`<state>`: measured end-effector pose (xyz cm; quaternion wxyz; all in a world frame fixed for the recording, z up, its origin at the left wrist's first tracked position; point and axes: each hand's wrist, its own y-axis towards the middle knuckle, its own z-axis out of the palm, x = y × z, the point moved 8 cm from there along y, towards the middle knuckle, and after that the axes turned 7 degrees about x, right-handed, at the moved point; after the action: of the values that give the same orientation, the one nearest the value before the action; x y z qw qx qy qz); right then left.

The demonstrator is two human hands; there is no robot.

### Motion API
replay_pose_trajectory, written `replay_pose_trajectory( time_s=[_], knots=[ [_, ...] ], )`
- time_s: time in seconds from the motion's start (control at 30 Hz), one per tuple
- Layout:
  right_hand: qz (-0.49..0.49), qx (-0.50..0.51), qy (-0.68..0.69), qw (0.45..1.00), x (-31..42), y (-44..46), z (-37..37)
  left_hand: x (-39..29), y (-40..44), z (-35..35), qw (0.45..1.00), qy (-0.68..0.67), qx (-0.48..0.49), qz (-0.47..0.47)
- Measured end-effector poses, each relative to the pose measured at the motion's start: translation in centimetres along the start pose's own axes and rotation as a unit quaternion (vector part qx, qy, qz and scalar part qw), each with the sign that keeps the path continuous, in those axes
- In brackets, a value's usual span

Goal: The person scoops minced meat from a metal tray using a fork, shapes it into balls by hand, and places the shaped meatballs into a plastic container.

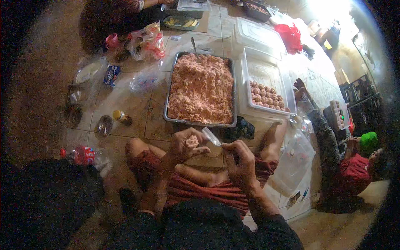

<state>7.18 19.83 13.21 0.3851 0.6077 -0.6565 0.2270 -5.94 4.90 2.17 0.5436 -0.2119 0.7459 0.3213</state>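
Note:
My left hand (180, 146) is closed round a small lump of raw minced meat (192, 141), which bulges out between the thumb and fingers. In my right hand (241, 159), thumb and forefinger pinch the handle of a pale, shiny spoon (212, 136). Its bowl end points toward the left hand, a little apart from the lump. Just beyond both hands lies a large dark metal tray (166, 109) full of minced meat (202, 89), with a metal spoon (193, 44) stuck in its far edge. To its right, a clear plastic box (266, 66) holds rows of meatballs (266, 96).
Plastic lids (295, 160) lie by my right knee. A cola bottle (85, 155), a yellow-capped jar (121, 115) and plastic bags (146, 41) are on the left floor. A person in red (354, 175) sits right, near an egg tray (335, 114). Another person (112, 25) sits far left.

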Motion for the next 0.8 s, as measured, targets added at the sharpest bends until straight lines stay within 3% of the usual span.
replay_pose_trajectory(
  time_s=[0.07, 0.1, 0.17, 0.2, 0.27, 0.37, 0.43, 0.57, 0.63, 0.73, 0.8],
  knots=[
    [-0.045, 0.062, -0.017, 0.997, 0.1, -0.4, 2.5, 3.6, 0.0, 1.5, 0.985, -0.013, 0.136, -0.107],
    [-0.054, 0.043, -0.014, 0.997, -0.8, 0.2, 2.1, 4.5, 0.3, 2.2, 0.973, -0.01, 0.183, -0.138],
    [-0.067, 0.037, 0.02, 0.997, -0.9, 0.0, 1.6, 3.8, -0.4, 2.4, 0.986, 0.029, 0.11, -0.121],
    [-0.023, 0.007, 0.039, 0.999, 0.0, 0.0, 0.4, 4.0, -0.8, 2.4, 0.989, 0.042, 0.086, -0.116],
    [-0.017, 0.007, 0.034, 0.999, 0.1, -0.3, 0.1, 7.1, -2.0, 3.3, 0.985, -0.115, 0.099, -0.08],
    [-0.051, 0.066, 0.023, 0.996, -0.9, -0.8, 1.9, 0.2, -0.4, 2.2, 0.979, -0.125, 0.064, -0.146],
    [-0.039, 0.05, 0.022, 0.998, -0.3, -0.3, 1.3, -3.4, 0.9, 1.8, 0.996, -0.082, 0.027, -0.009],
    [0.023, -0.015, 0.053, 0.998, -0.5, -0.6, -1.1, -1.5, -0.3, 1.6, 0.99, -0.116, 0.029, -0.079],
    [0.039, 0.009, 0.069, 0.997, -1.8, -0.8, 0.0, -1.3, -0.2, 1.7, 0.989, -0.114, 0.021, -0.096],
    [0.062, 0.023, 0.116, 0.991, -2.2, -0.8, 0.8, -3.2, 0.2, 1.8, 0.994, -0.104, -0.004, 0.029],
    [0.032, -0.01, 0.062, 0.997, -0.6, -0.7, 0.0, -1.6, -0.3, 2.3, 0.98, -0.191, 0.01, -0.059]
  ],
)
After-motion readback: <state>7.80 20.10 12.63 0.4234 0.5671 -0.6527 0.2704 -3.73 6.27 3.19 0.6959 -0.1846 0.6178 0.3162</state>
